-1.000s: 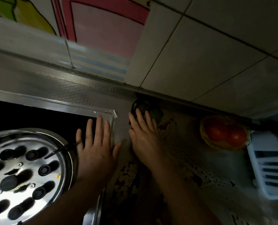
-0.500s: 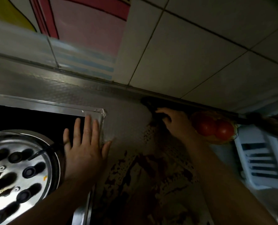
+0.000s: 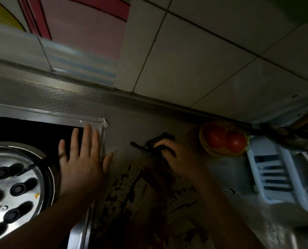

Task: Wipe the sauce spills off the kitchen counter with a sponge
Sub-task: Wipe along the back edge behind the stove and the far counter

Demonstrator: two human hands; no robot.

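Presently the right hand rests on the grey textured metal bench, its fingers curled down and clamped on a dark, flattened sponge. The sponge lies on the bench near the back wall, just beyond the upper edge of the dark reddish-brown sauce spill. The spill spreads as streaks and spatter between the two forearms towards the near edge.

The left hand lies palm down, fingers straight and apart, across the taped corner of the steel hob frame, thumb on the bench.

A round shiny steel plate with dark holes sits at far left. A yellow woven basket holding two red tomatoes stands just to the right of the right hand. A white slatted plastic rack lies beyond it. Lighting is poor; the sponge's colour cannot be determined.
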